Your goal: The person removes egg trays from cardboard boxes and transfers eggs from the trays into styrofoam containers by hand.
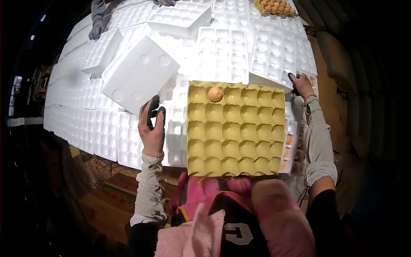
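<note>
A yellow pulp egg tray (231, 128) lies before me, with one brown egg (215, 94) in its far row and its other cups bare. My left hand (152, 128), in a glove with dark fingertips, is to the left of it, thumb and fingers apart with nothing between them. Just beyond that hand lies an overturned white foam tray (141, 72), flat base upward. On the far right, my right hand (304, 86) grips the near right corner of a white foam egg tray (274, 54), which sits tilted. Brown eggs (288, 139) show in foam trays partly hidden under the yellow tray's right side.
White foam egg trays (102, 128) cover the work surface, some stacked askew. A yellow tray full of brown eggs (277, 7) stands at the far right. Another person's gloved hand (96, 30) rests by a tilted tray (104, 49) at the far left. Cardboard boxes (102, 208) stand below left.
</note>
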A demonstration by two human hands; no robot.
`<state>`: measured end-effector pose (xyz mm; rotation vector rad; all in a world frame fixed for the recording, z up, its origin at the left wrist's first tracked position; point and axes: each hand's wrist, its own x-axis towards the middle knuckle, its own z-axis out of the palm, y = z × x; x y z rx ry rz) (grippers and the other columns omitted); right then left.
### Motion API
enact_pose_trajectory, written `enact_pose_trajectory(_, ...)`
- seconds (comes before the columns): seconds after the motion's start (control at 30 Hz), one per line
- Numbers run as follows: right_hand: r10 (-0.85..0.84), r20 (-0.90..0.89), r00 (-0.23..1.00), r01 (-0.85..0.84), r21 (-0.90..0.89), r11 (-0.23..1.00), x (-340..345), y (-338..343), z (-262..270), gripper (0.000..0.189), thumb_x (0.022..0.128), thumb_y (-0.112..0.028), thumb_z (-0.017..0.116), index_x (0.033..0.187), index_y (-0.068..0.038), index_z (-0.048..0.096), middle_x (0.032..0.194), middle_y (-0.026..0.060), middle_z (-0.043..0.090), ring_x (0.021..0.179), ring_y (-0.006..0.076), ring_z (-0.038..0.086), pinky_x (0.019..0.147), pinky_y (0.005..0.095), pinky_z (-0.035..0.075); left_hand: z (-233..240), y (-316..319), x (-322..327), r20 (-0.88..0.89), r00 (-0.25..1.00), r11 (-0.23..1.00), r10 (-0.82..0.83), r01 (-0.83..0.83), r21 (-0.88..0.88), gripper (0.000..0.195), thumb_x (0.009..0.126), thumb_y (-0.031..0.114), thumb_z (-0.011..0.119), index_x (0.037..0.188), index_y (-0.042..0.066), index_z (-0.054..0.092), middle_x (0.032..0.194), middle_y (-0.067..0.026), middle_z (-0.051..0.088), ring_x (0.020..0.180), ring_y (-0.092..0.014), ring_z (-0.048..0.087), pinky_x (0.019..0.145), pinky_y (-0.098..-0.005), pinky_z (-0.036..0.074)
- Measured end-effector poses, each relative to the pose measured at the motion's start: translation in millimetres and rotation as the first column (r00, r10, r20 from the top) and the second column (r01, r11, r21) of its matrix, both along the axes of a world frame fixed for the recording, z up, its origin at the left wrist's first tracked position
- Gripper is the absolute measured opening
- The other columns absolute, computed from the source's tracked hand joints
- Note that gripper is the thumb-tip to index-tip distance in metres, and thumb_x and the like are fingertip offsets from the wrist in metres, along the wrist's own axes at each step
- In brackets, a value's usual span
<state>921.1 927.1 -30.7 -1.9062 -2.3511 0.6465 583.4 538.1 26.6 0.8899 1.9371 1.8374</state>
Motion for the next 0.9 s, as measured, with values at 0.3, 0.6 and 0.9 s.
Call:
enact_pose_trajectory(0.3,0.578,-0.041,0.815,-0.462,0.557,0.69,-126,-183,89,0.06,0.075,-0.032,0.069,0.125,-0.005,0.048,0.121,0.0161,0.052,0.116,0.0328,0.046,0.099,0.0397,0.036,-25,-23,39,0.095,0.944,0.744,-0.317,0.31,-0.592,0.075,0.078,0.041,0.066,0.134,0.0,0.036,0.1,-0.0212,0.062,0.082,-0.033,0.063,0.077,-0.0365,0.051)
enact_pose_trajectory(0.6,0.054,-0.047,0.997,-0.051,0.058,0.997,59,-212,14,0.037,0.089,-0.023,0.058,0.117,0.0,0.054,0.115,0.0195,0.056,0.109,0.0334,0.052,0.091,0.0384,0.043,-4,-32,-19,-0.251,0.968,0.969,0.024,-0.084,-0.231,0.063,0.075,0.018,0.072,0.13,0.004,0.044,0.116,-0.0152,0.052,0.099,-0.027,0.056,0.081,-0.0357,0.048)
enact_pose_trajectory(0.9,0.573,-0.43,0.698,-0.363,0.478,0.8,-119,-180,95,0.051,0.077,-0.003,0.064,0.125,-0.004,0.046,0.12,0.0185,0.052,0.108,0.0326,0.053,0.091,0.0382,0.045,-79,-35,-228,-0.323,0.944,0.738,0.069,-0.266,-0.62,0.108,0.061,0.045,0.08,0.145,0.02,0.016,0.142,-0.0247,0.027,0.131,-0.041,0.025,0.102,-0.0532,0.027)
